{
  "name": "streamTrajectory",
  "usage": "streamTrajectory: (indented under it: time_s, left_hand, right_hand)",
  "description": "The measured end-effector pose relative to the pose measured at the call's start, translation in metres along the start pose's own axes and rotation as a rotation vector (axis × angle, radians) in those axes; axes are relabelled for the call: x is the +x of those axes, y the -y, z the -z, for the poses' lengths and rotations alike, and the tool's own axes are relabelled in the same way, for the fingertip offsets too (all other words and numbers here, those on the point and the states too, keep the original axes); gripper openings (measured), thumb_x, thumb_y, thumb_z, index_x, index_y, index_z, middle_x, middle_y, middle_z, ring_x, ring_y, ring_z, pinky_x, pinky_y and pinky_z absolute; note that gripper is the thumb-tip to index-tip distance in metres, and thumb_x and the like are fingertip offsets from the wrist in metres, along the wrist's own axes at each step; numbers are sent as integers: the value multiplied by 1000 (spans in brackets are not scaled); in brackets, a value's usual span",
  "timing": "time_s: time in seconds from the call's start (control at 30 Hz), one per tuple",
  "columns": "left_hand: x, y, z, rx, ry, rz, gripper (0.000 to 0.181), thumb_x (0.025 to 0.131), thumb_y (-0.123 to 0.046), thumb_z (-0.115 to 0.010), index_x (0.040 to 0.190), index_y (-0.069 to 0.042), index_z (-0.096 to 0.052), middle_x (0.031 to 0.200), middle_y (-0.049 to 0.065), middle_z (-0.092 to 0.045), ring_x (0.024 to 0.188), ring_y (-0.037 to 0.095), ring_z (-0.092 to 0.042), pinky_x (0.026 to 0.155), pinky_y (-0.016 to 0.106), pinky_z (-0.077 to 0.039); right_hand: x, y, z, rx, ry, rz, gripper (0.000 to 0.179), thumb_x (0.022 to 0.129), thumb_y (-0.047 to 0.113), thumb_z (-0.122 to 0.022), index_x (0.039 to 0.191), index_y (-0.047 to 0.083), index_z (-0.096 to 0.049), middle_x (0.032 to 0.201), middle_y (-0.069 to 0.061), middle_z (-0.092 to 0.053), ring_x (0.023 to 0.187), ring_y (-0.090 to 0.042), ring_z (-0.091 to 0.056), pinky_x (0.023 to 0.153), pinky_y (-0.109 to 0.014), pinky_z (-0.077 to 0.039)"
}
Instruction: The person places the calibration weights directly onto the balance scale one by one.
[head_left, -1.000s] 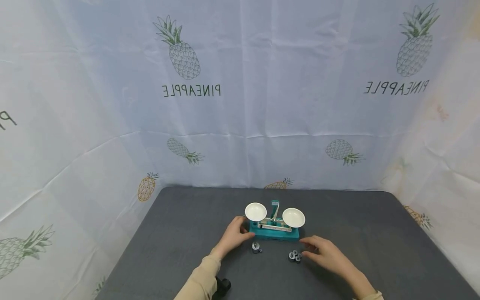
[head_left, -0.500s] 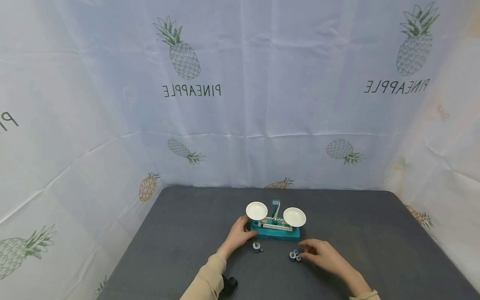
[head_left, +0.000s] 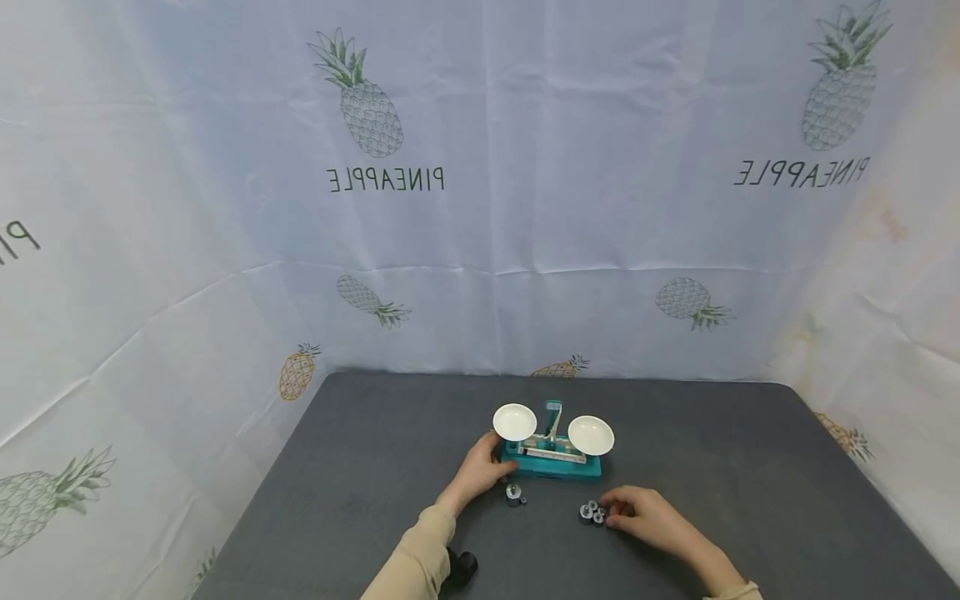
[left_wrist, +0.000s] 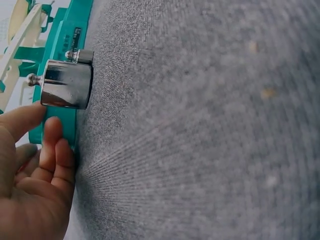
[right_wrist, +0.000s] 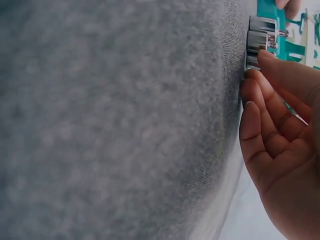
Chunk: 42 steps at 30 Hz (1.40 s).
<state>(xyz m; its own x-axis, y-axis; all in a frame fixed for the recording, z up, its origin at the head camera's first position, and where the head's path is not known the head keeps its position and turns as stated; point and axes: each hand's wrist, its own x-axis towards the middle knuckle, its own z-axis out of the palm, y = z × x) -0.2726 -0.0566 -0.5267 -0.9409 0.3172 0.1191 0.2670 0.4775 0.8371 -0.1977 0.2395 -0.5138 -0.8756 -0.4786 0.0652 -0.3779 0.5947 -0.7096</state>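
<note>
A teal balance scale (head_left: 552, 468) with two white pans stands on the dark table. My left hand (head_left: 476, 471) holds the left end of its base, thumb in front and index finger towards the back. Just before the base is a large silver weight (left_wrist: 67, 84) with a knob, beside a tiny weight (left_wrist: 84, 56). Several silver weights (head_left: 587, 514) stand in a cluster before the scale's right end. My right hand (head_left: 648, 518) is at the cluster's right side, fingers bent and thumb tip next to the weights (right_wrist: 262, 41); whether it touches one is hidden.
A black cylindrical object (head_left: 463, 568) lies near the left forearm, partly covered by the sleeve. The grey cloth-like tabletop (head_left: 750, 467) stretches to both sides. A white curtain (head_left: 495, 217) with pineapple prints hangs behind and around the table.
My right hand has come slightly down and its fingertips have drawn away from the scale's right corner towards the weights. My left hand stays at the scale; the whole view shifts slightly.
</note>
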Motion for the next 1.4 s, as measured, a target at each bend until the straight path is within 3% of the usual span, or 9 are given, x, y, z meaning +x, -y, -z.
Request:
streamTrajectory:
  time_s: [0.23, 0.57, 0.7, 1.13, 1.4]
  left_hand:
    - [-2, 0, 0, -39, 18, 3, 58, 80, -13, -70, 129, 6, -46, 108, 18, -52, 51, 4, -49, 44, 21, -42]
    - [-1, 2, 1, -146, 54, 81, 61, 79, -13, -71, 133, 2, -45, 83, 9, -58, 55, 8, -51, 49, 22, -41]
    - [-1, 4, 1, -152, 56, 103, 61, 79, -13, -71, 132, 1, -46, 81, 7, -58, 56, 9, -51, 50, 22, -42]
    - [0, 6, 3, -207, 65, 106, 63, 78, -12, -72, 133, 1, -45, 76, 11, -61, 57, 10, -54, 53, 25, -46]
    - [-3, 0, 4, -182, 58, 98, 59, 80, -11, -70, 133, 1, -46, 74, 13, -62, 59, 11, -54, 53, 26, -45]
  right_hand:
    - [3, 0, 0, 6, 15, -11, 16, 84, 16, -67, 96, 6, -67, 77, 8, -61, 66, 7, -48, 57, -19, -42]
    - [4, -1, -3, 9, 4, -31, 8, 83, 13, -67, 90, 9, -66, 76, 7, -60, 65, 7, -48, 56, -19, -42]
    - [4, -1, -4, 6, 5, -38, 8, 83, 15, -67, 89, 10, -66, 76, 7, -60, 65, 6, -48, 56, -19, -41]
    - [2, 5, 0, -64, -20, -28, 7, 84, 18, -67, 86, 12, -67, 77, 8, -63, 67, 7, -51, 57, -20, -44]
    - [1, 15, 12, -91, -55, -54, 9, 85, 20, -66, 88, 12, -66, 80, 6, -67, 68, 5, -56, 57, -20, -47]
